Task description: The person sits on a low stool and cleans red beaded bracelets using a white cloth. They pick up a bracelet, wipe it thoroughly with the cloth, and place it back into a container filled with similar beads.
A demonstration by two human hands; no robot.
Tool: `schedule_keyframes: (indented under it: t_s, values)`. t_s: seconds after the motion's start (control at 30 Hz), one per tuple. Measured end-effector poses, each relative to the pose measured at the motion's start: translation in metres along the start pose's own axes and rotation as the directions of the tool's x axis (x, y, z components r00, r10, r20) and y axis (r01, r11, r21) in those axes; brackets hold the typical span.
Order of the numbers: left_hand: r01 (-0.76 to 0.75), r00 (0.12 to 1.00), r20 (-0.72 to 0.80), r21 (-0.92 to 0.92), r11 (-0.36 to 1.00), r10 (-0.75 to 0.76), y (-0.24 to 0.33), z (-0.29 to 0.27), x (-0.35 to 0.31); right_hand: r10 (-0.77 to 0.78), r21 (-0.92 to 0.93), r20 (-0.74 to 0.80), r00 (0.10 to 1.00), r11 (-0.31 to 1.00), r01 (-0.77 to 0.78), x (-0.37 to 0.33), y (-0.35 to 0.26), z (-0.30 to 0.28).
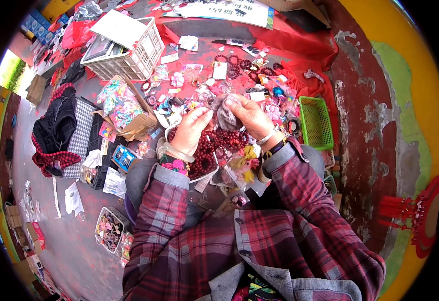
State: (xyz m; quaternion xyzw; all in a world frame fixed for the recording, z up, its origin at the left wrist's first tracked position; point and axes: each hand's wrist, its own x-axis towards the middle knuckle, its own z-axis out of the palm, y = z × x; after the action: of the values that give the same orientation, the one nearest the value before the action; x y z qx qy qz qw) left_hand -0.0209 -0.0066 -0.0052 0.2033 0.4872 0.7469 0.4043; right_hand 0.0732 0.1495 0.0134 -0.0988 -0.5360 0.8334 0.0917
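Note:
My right hand (253,119) is closed around a soft, fuzzy grey-mauve bundle (226,115), held above the middle of the clutter. Facing it on the left, my left hand (191,131) has thumb and fingertips pinched together; whatever may be between them is too small to make out. Under both hands sits a white basket (205,175) filled with dark red bead strings (210,145). Close by my right wrist lie yellow bows (245,159) and pink trinkets, some in clear plastic.
A green plastic basket (316,123) stands to the right. Further left are an open cardboard box (138,119) of colourful packets, a white crate (133,59) and a dark jacket (55,125). Near my left elbow is a small basket (111,232). Loose bracelets (234,66) lie ahead.

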Motion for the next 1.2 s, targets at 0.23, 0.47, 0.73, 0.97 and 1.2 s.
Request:
schedule_keyframes:
  t_s: [0.23,0.47,0.73,0.97,1.2]
  values:
    - [0.04,0.999,-0.004,-0.113,0.993,-0.041,-0.001,0.004,-0.002,0.034,-0.216,0.017,0.999,0.976,-0.03,0.0,0.003,0.001]
    - [0.023,0.999,0.048,-0.132,0.991,-0.017,-0.003,0.004,0.001,0.045,0.086,-0.141,0.989,0.996,-0.033,0.004,0.013,-0.005]
    - [0.161,0.981,0.136,-0.195,0.968,-0.136,0.0,0.002,0.0,0.175,0.382,-0.28,0.944,0.923,-0.058,0.011,0.004,-0.007]
    - [0.043,0.994,0.11,-0.437,0.899,0.007,0.01,-0.003,-0.002,0.003,0.576,-0.104,0.995,0.815,0.058,0.01,-0.016,-0.027]
    - [0.0,0.999,0.046,-0.474,0.88,0.025,0.014,-0.005,0.0,-0.193,0.79,0.036,0.981,0.606,0.09,0.007,-0.021,-0.028]
